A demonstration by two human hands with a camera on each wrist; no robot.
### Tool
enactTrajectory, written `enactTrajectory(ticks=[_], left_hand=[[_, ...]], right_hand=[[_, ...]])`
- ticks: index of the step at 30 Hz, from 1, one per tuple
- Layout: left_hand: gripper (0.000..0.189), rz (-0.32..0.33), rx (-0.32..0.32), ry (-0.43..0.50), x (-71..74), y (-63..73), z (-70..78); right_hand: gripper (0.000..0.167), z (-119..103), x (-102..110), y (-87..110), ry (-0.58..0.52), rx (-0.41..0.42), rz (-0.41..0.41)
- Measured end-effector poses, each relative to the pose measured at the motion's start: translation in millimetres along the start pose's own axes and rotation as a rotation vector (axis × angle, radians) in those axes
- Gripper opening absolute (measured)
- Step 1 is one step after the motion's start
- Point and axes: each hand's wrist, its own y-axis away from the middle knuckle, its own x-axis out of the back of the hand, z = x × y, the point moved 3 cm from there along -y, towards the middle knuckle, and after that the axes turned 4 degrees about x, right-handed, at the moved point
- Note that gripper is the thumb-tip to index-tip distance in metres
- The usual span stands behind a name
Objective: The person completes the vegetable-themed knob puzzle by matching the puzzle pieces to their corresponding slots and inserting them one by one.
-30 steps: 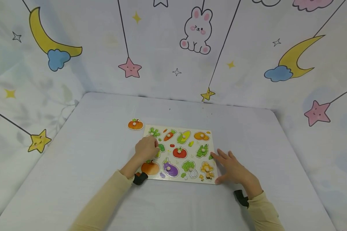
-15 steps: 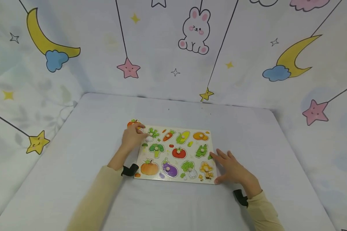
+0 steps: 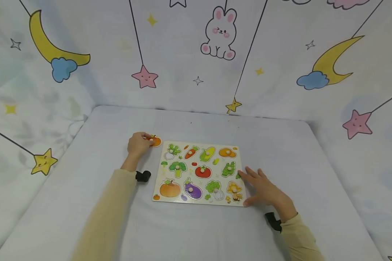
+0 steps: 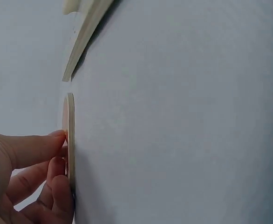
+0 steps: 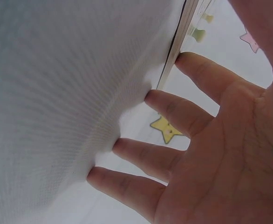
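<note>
My left hand (image 3: 138, 145) is at the pumpkin puzzle piece (image 3: 156, 141), which lies on the table beyond the board's far left corner. In the left wrist view, thumb and fingertips pinch the face of that wooden piece (image 4: 71, 119) and hide its knob. The vegetable puzzle board (image 3: 216, 173) holds knobbed pieces such as broccoli, tomato and eggplant. Its pumpkin picture (image 3: 170, 189), at the near left, shows no knob. My right hand (image 3: 264, 190) has its fingers spread along the board's right side. One fingertip (image 5: 183, 57) touches the board edge, and others press the cloth.
A white cloth (image 3: 196, 232) covers the table. Curtains printed with moons, stars and a rabbit (image 3: 220, 34) rise at the back and sides. Black wrist mounts (image 3: 143, 176) sit on both forearms, below the hands.
My left hand has moved from over the broccoli, left and away from me, to the pumpkin piece, and now pinches it. The right hand stays at the board's right edge.
</note>
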Motion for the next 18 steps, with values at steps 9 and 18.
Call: enactTrajectory(ticks=[9, 18], left_hand=[[0.02, 0.039, -0.044, -0.079, 1.9, 23.7, 10.2], [0.01, -0.225, -0.203, -0.141, -0.6, 124.1, 17.3]], right_hand=[[0.106, 1, -4, -1.2, 0.013, 0.001, -0.001], [0.105, 0, -1, -1.7, 0.025, -0.002, -0.003]])
